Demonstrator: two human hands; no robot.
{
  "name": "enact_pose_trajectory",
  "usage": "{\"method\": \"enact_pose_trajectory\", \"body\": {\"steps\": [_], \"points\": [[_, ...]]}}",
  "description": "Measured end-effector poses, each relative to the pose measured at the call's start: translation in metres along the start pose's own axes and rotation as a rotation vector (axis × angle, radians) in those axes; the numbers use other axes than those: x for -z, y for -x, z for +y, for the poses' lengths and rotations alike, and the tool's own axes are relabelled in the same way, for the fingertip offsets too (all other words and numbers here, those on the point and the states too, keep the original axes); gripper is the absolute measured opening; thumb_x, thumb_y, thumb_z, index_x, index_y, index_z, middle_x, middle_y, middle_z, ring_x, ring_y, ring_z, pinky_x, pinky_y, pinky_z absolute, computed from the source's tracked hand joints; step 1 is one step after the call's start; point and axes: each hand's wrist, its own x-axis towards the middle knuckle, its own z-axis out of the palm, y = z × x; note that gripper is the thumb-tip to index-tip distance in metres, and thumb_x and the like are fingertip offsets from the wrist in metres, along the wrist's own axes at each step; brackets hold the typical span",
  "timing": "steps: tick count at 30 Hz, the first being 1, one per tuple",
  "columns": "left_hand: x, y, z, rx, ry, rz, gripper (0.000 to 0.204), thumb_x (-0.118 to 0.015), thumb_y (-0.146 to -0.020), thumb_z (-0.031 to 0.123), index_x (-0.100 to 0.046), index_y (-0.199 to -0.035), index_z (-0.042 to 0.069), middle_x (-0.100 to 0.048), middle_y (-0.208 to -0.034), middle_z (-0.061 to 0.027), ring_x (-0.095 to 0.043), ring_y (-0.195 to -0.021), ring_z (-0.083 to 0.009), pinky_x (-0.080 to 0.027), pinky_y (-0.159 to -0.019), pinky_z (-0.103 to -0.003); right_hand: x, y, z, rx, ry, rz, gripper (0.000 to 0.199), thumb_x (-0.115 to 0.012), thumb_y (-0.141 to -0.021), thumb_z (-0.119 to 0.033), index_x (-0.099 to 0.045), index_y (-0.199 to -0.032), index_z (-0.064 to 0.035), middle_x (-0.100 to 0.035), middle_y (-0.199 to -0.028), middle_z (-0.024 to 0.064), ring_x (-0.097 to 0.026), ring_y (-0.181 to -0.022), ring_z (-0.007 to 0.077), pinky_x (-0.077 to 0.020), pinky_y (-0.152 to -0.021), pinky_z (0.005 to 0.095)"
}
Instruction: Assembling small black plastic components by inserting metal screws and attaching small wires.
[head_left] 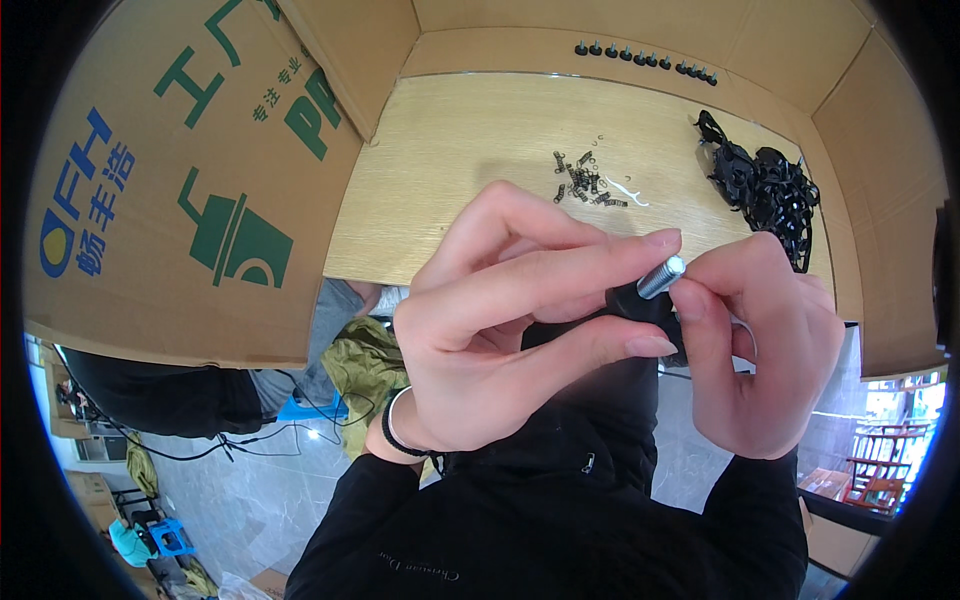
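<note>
My left hand (470, 320) holds a black-headed bolt (661, 277) between thumb and fingers, its silver threaded shank tilted up and to the right. Much of the black head is hidden by the fingers. Close against the shank, my right hand (765, 340) is closed in a pinch of thumb and forefinger. Whatever lies between those fingertips is too small or hidden to name. A thin pale curved edge shows inside the curl of the right fingers. Beyond both hands, a pile of small dark coil springs (582, 182) lies on the wooden table (440, 150).
Several black-headed bolts (640, 58) stand in a row along the far edge. A tangled heap of black straps or rings (765, 185) lies at the right. White strips (628, 192) lie beside the springs. Cardboard walls (150, 200) enclose the table at left, back and right.
</note>
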Motion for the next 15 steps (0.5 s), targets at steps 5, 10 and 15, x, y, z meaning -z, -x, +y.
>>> {"method": "enact_pose_trajectory", "body": {"steps": [5, 10, 15], "points": [[0.0015, 0.0004, 0.0012, -0.006, -0.055, -0.001, 0.055, -0.088, -0.054, 0.0, -0.069, -0.106, -0.004, -0.054, -0.097, -0.0088, -0.067, -0.087, -0.0245, -0.058, -0.07, -0.025, -0.0018, 0.0028, 0.0042, 0.05, -0.018, 0.04, 0.014, -0.065, -0.077, 0.005, -0.057, -0.085, -0.0032, -0.057, -0.068, 0.0025, -0.045, -0.044, 0.0112, -0.028, -0.042, 0.0232], [-0.0021, 0.0008, 0.0062, 0.067, 0.01, 0.022, 0.054, -0.089, -0.054, 0.002, -0.07, -0.104, -0.003, -0.056, -0.096, -0.0091, -0.069, -0.086, -0.0254, -0.055, -0.064, -0.022, 0.0035, 0.0062, -0.001, -0.007, 0.075, -0.028, 0.012, -0.067, -0.076, 0.001, -0.058, -0.08, -0.0066, -0.06, -0.068, 0.0011, -0.046, -0.048, 0.0133, -0.0335, -0.051, 0.0248], [0.0013, 0.0048, 0.0101, 0.1, 0.078, 0.011, 0.055, -0.088, -0.054, 0.0, -0.069, -0.105, -0.005, -0.056, -0.1, -0.0114, -0.069, -0.086, -0.0264, -0.057, -0.068, -0.023, 0.0027, 0.007, 0.0023, 0.068, 0.037, -0.027, 0.011, -0.068, -0.075, -0.003, -0.058, -0.077, -0.0068, -0.061, -0.067, 0.0019, -0.05, -0.054, 0.0162, -0.0376, -0.057, 0.0276]]}}
